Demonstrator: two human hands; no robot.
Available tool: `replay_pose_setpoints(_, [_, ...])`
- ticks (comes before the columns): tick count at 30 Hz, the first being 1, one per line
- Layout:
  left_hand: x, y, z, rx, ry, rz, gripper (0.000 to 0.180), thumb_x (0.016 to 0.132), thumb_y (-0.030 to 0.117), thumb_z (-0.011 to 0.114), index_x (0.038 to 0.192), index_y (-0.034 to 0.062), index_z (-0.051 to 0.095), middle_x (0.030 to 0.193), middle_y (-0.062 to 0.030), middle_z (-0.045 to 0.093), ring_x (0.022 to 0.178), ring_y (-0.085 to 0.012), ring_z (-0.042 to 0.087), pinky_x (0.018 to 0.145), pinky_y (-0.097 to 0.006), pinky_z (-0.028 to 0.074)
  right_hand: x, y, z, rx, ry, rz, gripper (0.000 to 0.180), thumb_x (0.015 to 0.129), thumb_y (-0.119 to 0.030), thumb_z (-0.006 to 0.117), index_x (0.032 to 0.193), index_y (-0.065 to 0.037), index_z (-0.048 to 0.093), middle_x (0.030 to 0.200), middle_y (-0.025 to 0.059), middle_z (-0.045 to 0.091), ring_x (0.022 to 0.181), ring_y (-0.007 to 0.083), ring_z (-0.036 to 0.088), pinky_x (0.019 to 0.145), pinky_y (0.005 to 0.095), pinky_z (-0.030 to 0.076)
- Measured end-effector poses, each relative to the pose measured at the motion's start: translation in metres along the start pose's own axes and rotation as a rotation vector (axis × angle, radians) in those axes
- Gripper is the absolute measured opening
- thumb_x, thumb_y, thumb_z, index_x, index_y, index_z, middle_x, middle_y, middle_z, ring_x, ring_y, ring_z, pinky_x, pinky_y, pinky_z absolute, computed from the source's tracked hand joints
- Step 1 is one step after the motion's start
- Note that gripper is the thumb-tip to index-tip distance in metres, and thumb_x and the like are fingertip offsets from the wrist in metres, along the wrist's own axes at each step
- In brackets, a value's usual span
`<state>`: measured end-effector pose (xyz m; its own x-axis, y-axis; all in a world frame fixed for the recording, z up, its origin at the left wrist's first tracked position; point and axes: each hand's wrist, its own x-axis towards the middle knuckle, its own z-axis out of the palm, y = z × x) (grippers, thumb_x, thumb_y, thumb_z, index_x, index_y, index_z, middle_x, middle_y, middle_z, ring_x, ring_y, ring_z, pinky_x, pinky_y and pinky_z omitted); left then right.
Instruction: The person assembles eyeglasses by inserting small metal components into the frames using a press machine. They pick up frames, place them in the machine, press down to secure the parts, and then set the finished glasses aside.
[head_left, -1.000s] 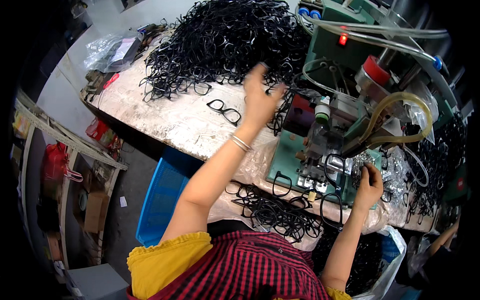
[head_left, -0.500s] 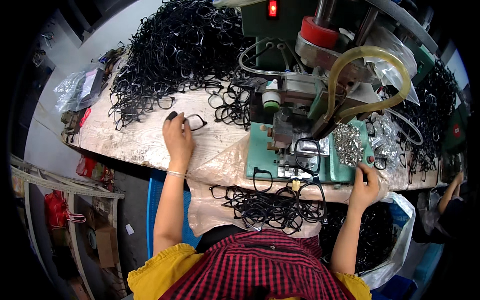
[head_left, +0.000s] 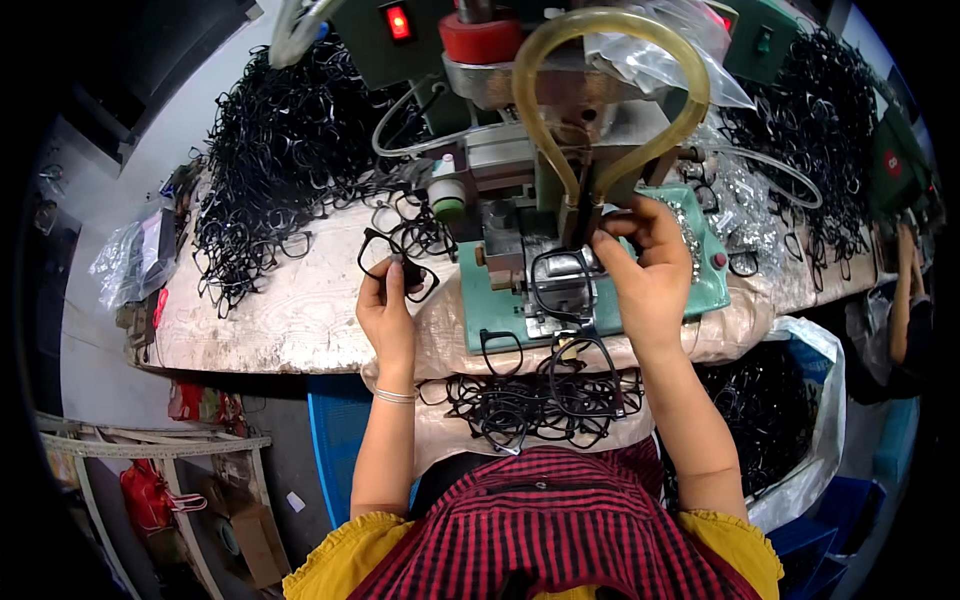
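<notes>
A black glasses frame (head_left: pixel 412 272) is pinched between the thumb and fingers of the left hand (head_left: pixel 386 305), raised over the pale tabletop (head_left: pixel 270 335) just left of the machine's green base (head_left: pixel 480 330). The right hand (head_left: pixel 652 275) reaches over that base, fingers bent beside the dark metal head; whether they are clamped on anything I cannot tell. A yellowish tube (head_left: pixel 692 85) loops above the right fingers, and a green-and-white bottle (head_left: pixel 448 192) stands between the left hand and the metal head. A second frame (head_left: pixel 586 330) leans across the front of the base, its lower part over a loose heap (head_left: pixel 510 405) of frames at the person's lap. A large pile (head_left: pixel 285 150) of black frames covers the back left of the table; a white sack (head_left: pixel 828 390) with more stands at the right, a blue crate (head_left: pixel 333 435) below the table edge. Half a second ago the left hand was at a frame on the table, farther from the machine — now it is close beside it — and the right hand was at the base's front right corner.
</notes>
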<state>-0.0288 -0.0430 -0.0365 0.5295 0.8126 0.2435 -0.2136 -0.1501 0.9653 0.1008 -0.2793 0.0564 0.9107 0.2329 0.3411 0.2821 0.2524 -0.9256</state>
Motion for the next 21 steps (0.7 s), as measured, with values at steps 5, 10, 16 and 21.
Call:
replay_pose_setpoints(5, [0.006, 0.077, 0.029, -0.104, 0.003, 0.448, 0.018, 0.099, 0.011, 0.056, 0.111, -0.0010, 0.063, 0.102, -0.0124, 0.069, 0.091, -0.0199, 0.066, 0.084, -0.033, 0.054, 0.002, -0.010, 0.007, 0.189, -0.084, 0.098, 0.047, 0.082, 0.004, 0.067, 0.126, 0.006, 0.049, 0.096, 0.0078, 0.067, 0.090, 0.0099, 0.061, 0.085, 0.0242, 0.047])
replay_pose_setpoints(10, [-0.022, 0.139, 0.039, -0.316, -0.179, 0.795, 0.015, 0.098, 0.010, 0.052, 0.106, -0.0002, 0.059, 0.103, -0.0204, 0.068, 0.091, -0.0303, 0.066, 0.086, -0.046, 0.054, -0.015, -0.041, 0.017, 0.202, -0.014, 0.177, 0.050, 0.083, 0.005, 0.064, 0.130, 0.006, 0.046, 0.103, 0.0104, 0.067, 0.100, 0.0142, 0.061, 0.091, 0.0276, 0.046])
replay_pose_setpoints(16, [-0.038, 0.126, 0.075, 0.227, -0.735, 1.002, 0.019, 0.074, 0.014, 0.076, 0.092, 0.0124, 0.073, 0.105, -0.0030, 0.072, 0.065, -0.0197, 0.054, 0.088, -0.046, 0.053, 0.009, -0.009, -0.031, -0.374, -0.178, -0.037, 0.031, 0.082, -0.003, 0.064, 0.113, 0.000, 0.064, 0.110, 0.0130, 0.068, 0.110, 0.0243, 0.062, 0.098, 0.0336, 0.045])
replay_pose_setpoints(21, [-0.031, 0.120, 0.087, 0.242, -0.842, 1.036, 0.019, 0.072, 0.011, 0.076, 0.090, 0.0113, 0.073, 0.104, -0.0048, 0.073, 0.065, -0.0228, 0.055, 0.087, -0.050, 0.051, 0.011, 0.049, -0.111, -0.824, 0.261, -0.209, 0.015, 0.081, -0.007, 0.067, 0.096, -0.004, 0.071, 0.099, 0.0129, 0.069, 0.095, 0.0304, 0.065, 0.086, 0.0366, 0.049])
